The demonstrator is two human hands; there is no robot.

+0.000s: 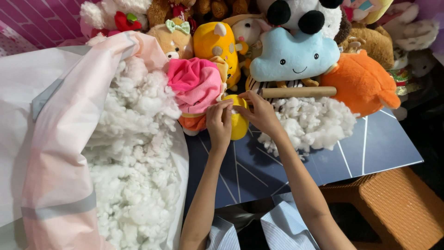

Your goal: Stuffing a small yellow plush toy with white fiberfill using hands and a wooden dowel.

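My left hand [218,121] and my right hand [257,111] meet on a plush toy [199,88] with pink, yellow and orange parts, lying on a dark blue board [370,148]. Both hands pinch the toy's yellow part [238,124], with a bit of white stuffing between the fingers. A wooden stick [298,92] lies just beyond my right hand. A heap of white stuffing [314,121] rests on the board to the right of my hands.
A large pink and white bag [51,153] full of white stuffing [132,176] fills the left. Several plush toys crowd the back, among them a blue cloud [293,58] and an orange one [363,83]. A wicker stool [397,208] stands at the lower right.
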